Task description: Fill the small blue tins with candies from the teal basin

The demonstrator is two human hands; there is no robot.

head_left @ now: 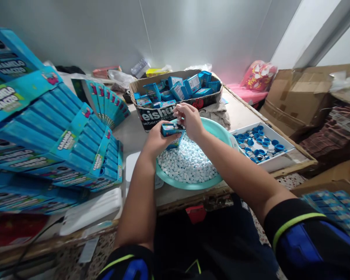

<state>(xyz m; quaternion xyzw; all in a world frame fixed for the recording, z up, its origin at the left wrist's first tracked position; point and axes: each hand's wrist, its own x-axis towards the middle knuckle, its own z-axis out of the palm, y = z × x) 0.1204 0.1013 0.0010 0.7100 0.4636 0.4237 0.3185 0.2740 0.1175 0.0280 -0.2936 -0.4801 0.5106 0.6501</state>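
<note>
My left hand [157,139] is wrapped around a small blue candy box [173,129], tilted over the basin with its open end toward my other hand. White candies show at that opening. Just above it, my right hand [191,119] has its fingers pinched together on small white candies. Below both hands, a turquoise basin [189,186] holds a heap of white and pale blue candies [189,165]. The lower part of the box hangs over this heap, and my left fingers hide some of it.
Behind the basin stands a cardboard carton [151,119] full of blue boxes. A white tray [280,157] of blue caps lies at right. Stacked blue display boxes [61,144] rise at left, beside a white power strip [90,210]. Brown cartons [299,101] stand at far right.
</note>
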